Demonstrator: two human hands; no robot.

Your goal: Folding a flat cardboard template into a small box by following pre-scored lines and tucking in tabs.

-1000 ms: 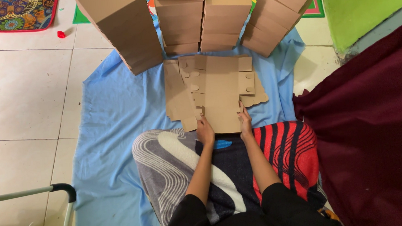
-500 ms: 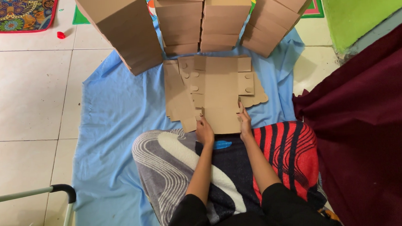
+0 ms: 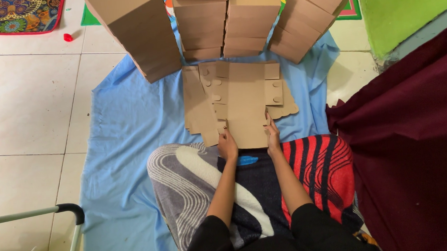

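Both hands, left (image 3: 228,145) and right (image 3: 273,138), grasping the flat cardboard blank's (image 3: 242,98) near edge, box stacks (image 3: 227,22) just beyond.

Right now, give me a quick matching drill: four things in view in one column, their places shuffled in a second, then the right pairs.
Things:
1. flat cardboard blank
2. stacks of folded boxes
3. small red cap
4. maroon cloth

Places:
A. on the bare tiles at upper left
B. draped along the right side
C. standing at the far end of the blue sheet
D. lying on the blue sheet, its near edge under the left hand and right hand

Pairs: 1-D, 2-C, 3-A, 4-B
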